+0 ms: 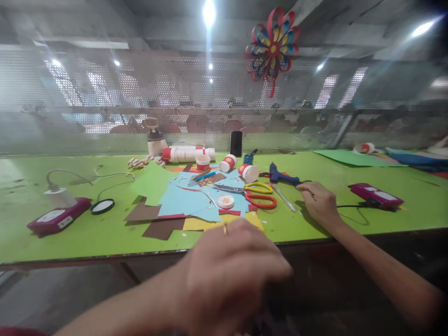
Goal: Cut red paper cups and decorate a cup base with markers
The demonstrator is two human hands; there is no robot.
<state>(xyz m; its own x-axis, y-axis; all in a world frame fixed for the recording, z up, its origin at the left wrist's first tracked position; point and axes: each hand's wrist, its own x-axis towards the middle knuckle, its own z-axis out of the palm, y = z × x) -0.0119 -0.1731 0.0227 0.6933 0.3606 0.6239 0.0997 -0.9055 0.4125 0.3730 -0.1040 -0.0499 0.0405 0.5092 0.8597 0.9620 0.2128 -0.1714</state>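
Observation:
My right hand is closed at the end of a blue glue gun, its fingertips pinched at the handle end, where a dark cord runs past. My left hand hangs in front of the table edge, close to the camera. Motion smears it and its curled fingers point away, so whether it holds anything is hidden. Beyond it lie scissors with yellow and red handles, a small round white lid and light blue paper sheets. Left of my right hand is a clear glue stick.
Printed paper cups, a stack of cups, a blue bottle and a phone stand or lie farther back. Purple power boxes sit at both sides with cords. A paper flower hangs above.

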